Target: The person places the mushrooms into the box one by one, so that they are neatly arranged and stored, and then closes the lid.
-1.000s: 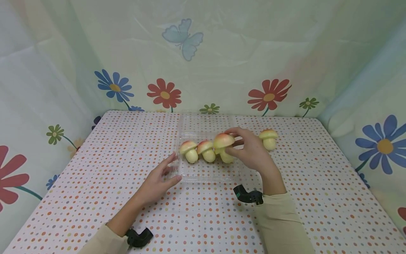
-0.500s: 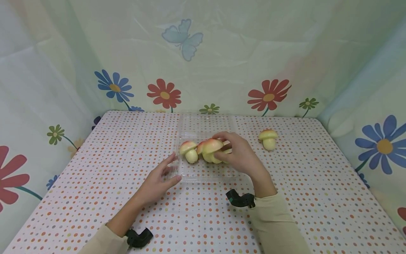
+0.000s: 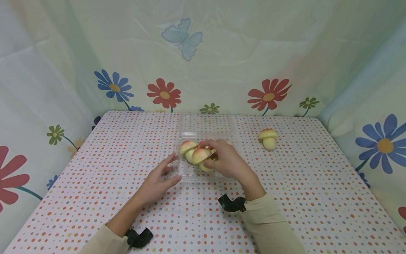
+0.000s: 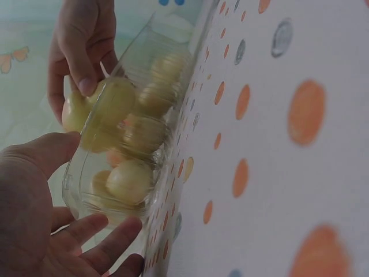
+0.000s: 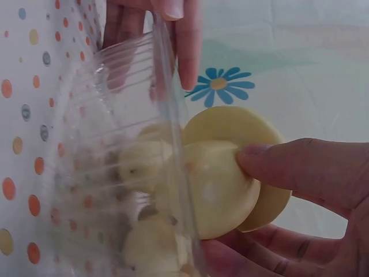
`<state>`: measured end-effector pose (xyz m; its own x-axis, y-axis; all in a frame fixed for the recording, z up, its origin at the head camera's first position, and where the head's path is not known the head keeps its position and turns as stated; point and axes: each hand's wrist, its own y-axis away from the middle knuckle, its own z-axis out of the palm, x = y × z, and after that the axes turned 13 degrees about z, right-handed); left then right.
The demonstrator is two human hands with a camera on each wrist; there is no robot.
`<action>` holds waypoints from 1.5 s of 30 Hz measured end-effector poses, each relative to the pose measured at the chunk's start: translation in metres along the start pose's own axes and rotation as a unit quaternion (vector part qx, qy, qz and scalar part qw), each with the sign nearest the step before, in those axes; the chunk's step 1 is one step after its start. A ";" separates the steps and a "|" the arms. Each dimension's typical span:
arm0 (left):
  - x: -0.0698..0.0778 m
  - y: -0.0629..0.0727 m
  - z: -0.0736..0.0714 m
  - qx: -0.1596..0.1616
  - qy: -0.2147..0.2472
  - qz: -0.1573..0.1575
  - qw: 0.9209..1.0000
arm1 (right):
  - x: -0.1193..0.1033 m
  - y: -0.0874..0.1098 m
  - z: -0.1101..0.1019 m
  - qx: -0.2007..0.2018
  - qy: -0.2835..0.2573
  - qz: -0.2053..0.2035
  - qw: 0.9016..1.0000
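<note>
My right hand [image 3: 226, 158] pinches a toy mushroom [image 3: 200, 155] with a red-tinged cap, thumb on one side and fingers on the other. In the right wrist view, the held mushroom [image 5: 222, 193] is at the rim of a clear plastic clamshell box [image 5: 181, 144]. Several similar mushrooms lie inside the box; one mushroom [image 3: 188, 146] shows at the left end, while the right hand partly covers others. My left hand [image 3: 157, 180] rests against the box's left wall, its thumb near the rim and its fingers extended along the side in the left wrist view.
Another toy mushroom [image 3: 269, 139] stands on the dotted tablecloth [image 3: 317, 197], right of the box. The box's clear lid [image 3: 206, 123] lies opened back, away from me. A flowered curtain [image 3: 228, 70] rises behind the table.
My right hand has carried its mushroom leftward and lower over the box, now overlapping the middle mushrooms. My left hand has stayed at the box's left side.
</note>
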<state>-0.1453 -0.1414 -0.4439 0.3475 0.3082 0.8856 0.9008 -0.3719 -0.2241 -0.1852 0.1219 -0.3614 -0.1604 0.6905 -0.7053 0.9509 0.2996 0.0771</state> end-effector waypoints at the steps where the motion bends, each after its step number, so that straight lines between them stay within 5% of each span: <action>1: 0.000 0.000 0.000 0.000 0.000 -0.001 1.000 | 0.000 0.000 0.001 -0.002 0.006 -0.002 1.000; 14: 0.001 0.000 -0.001 -0.001 0.007 0.007 1.000 | -0.004 -0.002 0.017 0.006 0.087 -0.006 0.996; 27: 0.001 0.000 -0.001 -0.002 0.009 0.006 1.000 | -0.005 -0.002 0.027 0.002 0.115 0.030 0.993; 45: 0.001 0.001 -0.001 -0.004 0.008 0.005 1.000 | -0.006 0.000 0.016 0.009 0.133 0.019 0.991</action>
<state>-0.1448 -0.1424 -0.4428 0.3532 0.2904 0.8894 0.8947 -0.3826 -0.2304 -0.1799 0.1076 -0.3685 -0.1863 0.8505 -0.4919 0.9618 0.2602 0.0855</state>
